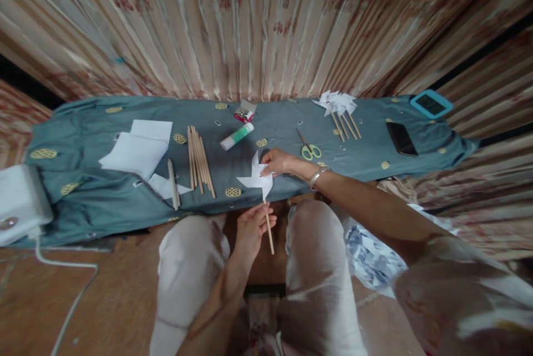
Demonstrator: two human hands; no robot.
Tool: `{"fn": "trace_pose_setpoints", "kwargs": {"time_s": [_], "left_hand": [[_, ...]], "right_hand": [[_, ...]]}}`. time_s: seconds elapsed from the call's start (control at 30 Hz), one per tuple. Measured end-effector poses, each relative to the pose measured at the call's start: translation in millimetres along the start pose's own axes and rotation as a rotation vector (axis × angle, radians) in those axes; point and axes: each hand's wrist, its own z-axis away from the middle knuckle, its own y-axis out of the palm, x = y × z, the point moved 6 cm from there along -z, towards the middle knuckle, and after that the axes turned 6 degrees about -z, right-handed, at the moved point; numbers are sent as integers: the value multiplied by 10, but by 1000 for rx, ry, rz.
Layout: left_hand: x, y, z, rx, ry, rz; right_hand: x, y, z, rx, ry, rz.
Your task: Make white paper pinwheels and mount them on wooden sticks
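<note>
A white paper pinwheel on a wooden stick is held over the front edge of the cloth-covered table. My left hand pinches the stick below the paper. At the right side of the pinwheel, the fingers of my right hand are closed on its paper near the centre. Beyond it lie a green and white glue stick and a small red box with its flap open. Green-handled scissors rest to the right of my right hand.
Several wooden sticks, white paper sheets and a grey pen-like tool lie left. Finished pinwheels, a black phone and a blue-framed device lie right. A white appliance stands far left; a bag of scraps is below right.
</note>
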Motion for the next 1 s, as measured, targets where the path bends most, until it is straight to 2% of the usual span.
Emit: {"fn": "trace_pose_setpoints", "kwargs": {"time_s": [0.23,0.6,0.83,1.0], "left_hand": [[-25,14,27,-27,-42,3],[11,-15,-44,34,-2,19],[26,-5,-66,70,1,27],[8,-2,-44,53,-7,32]], "right_hand": [[-11,-20,-4,34,14,0],[-135,1,-170,90,12,-36],[-153,-12,-169,96,-6,-35],[-103,3,-116,87,-19,-29]]}}
